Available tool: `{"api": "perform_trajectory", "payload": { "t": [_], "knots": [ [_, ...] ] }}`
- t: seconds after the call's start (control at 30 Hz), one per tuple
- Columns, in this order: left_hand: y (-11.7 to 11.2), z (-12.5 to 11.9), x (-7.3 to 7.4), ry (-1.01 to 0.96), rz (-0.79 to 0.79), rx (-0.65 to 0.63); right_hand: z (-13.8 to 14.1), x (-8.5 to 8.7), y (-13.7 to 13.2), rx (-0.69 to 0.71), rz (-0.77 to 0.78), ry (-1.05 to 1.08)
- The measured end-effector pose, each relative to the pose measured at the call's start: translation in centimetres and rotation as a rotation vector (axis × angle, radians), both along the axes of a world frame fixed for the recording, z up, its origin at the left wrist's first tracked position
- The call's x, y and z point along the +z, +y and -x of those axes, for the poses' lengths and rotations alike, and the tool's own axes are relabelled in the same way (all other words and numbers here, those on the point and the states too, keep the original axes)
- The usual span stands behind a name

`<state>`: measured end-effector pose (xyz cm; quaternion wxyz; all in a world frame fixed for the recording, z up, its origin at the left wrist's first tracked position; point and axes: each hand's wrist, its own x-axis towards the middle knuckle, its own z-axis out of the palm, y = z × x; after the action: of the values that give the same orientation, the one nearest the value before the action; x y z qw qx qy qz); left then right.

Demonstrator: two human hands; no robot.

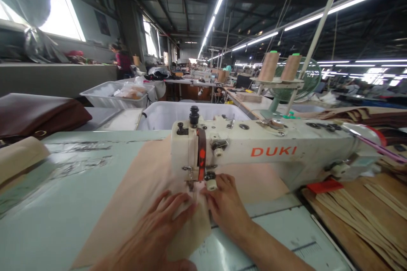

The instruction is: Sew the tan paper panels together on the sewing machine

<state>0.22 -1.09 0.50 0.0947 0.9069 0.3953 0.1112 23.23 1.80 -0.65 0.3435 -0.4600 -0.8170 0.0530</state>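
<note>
A wide beige fabric panel (pixel 127 203) lies on the pale green table and passes under the arm of a white sewing machine (pixel 235 146). The presser foot (pixel 190 185) is down close to the cloth, and the needle itself is too blurred to make out. My left hand (pixel 162 220) rests flat on the panel, fingers spread, just left of the foot. Close on the foot's right side, my right hand (pixel 227 205) has bent fingers gathered at the cloth by its edge. The fingertips of that hand are partly hidden behind a white knob.
Brown leather pieces (pixel 41 114) and a folded beige piece (pixel 20 161) lie on the left. Behind the machine stands a white bin (pixel 197 110). Two thread cones (pixel 269 67) and a green fan (pixel 297 78) rise at right, above beige strips (pixel 365 224) on a board.
</note>
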Motion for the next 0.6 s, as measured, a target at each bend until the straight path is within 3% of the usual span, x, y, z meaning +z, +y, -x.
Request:
{"api": "perform_trajectory", "payload": {
  "t": [0.37, 0.6],
  "knots": [
    [0.20, -0.19, 0.35, -0.041, 0.018, -0.022, 0.02, -0.21, -0.38, -0.013, 0.004, 0.034],
    [1.10, 0.21, -0.24, -0.105, 0.017, -0.030, 0.34, 0.14, -0.35, -0.003, 0.049, 0.004]
  ]
}}
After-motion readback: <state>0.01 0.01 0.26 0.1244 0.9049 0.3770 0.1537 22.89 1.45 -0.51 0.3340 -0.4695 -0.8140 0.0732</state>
